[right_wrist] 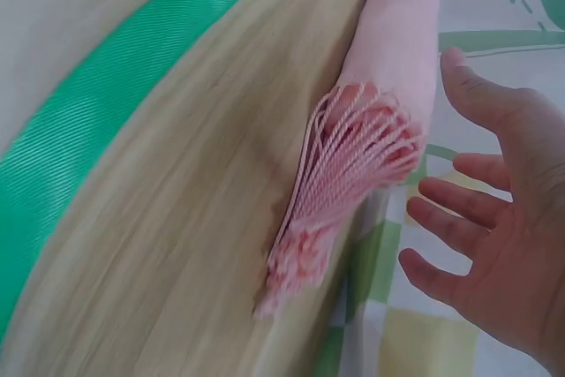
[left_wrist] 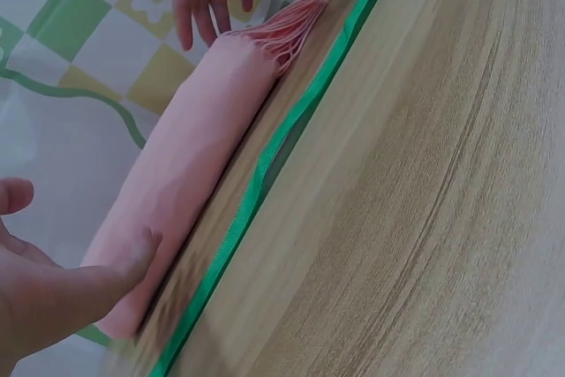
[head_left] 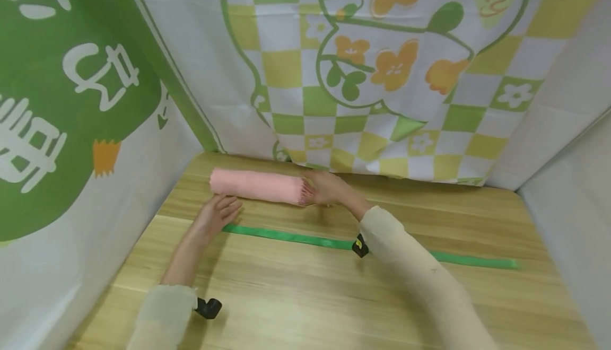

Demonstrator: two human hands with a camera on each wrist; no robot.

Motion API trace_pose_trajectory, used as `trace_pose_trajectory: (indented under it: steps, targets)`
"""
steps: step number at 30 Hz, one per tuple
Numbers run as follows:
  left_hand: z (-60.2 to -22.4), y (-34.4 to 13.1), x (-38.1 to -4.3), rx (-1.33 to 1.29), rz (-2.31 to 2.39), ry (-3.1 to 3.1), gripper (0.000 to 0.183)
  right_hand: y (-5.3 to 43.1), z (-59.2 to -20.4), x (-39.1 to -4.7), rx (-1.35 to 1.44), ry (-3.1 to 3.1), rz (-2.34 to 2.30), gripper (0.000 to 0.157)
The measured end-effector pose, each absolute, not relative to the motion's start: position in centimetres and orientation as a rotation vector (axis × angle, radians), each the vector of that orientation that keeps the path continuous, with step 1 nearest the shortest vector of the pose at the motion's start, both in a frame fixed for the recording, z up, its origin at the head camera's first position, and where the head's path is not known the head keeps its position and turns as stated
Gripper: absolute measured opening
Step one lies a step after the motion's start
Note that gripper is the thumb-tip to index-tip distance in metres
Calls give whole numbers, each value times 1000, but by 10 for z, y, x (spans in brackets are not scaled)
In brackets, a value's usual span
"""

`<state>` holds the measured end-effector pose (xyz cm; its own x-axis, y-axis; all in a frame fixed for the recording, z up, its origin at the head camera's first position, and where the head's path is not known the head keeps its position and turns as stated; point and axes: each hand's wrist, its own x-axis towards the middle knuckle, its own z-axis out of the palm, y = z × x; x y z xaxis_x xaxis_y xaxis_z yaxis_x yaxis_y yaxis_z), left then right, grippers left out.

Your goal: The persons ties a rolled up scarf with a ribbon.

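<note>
A pink scarf (head_left: 258, 185), rolled into a long cylinder, lies along the back of the wooden table. Its twisted fringe (right_wrist: 344, 156) spills out of the right end. At the near left end is my left hand (head_left: 216, 216), fingers loosely extended; in the left wrist view this hand (left_wrist: 66, 297) has its thumb over or beside the roll. My right hand (head_left: 326, 186) is by the fringed end. In the right wrist view the right hand (right_wrist: 512, 209) shows spread, relaxed fingers beside the roll, gripping nothing. Whether either hand touches the scarf I cannot tell.
A green strip (head_left: 291, 237) runs across the wooden table (head_left: 296, 291) in front of the roll. Behind it hangs a checkered, flowered cloth (head_left: 334, 111) reaching the back edge. A green and white printed cloth (head_left: 119, 127) covers the left side.
</note>
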<state>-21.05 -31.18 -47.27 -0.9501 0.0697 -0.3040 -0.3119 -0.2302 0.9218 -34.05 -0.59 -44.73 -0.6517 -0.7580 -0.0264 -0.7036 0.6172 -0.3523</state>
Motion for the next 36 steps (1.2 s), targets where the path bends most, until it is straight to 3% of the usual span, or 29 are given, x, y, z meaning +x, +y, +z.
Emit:
trace_pose_trajectory:
  steps: [10,18,22,31,36]
  targets:
    - [-478,-307,-216,-416,2449,1567,66,-47,-464,-364,-1101,2593,-500,94]
    - [-482,-299,-224,-493,2524,1459,71,-64,-472,-372,-942,2543,-423,91]
    - [-483,-295,-228,-526,2541,1393,72,-69,-476,-370,-962,2616,-341,83]
    - [-490,-296,-234,-558,2706,1054,71,-84,-489,-351,-1109,2914,-189,46]
    - [-497,-299,-236,-619,2772,912,74,-90,-492,-339,-1132,2979,-188,50]
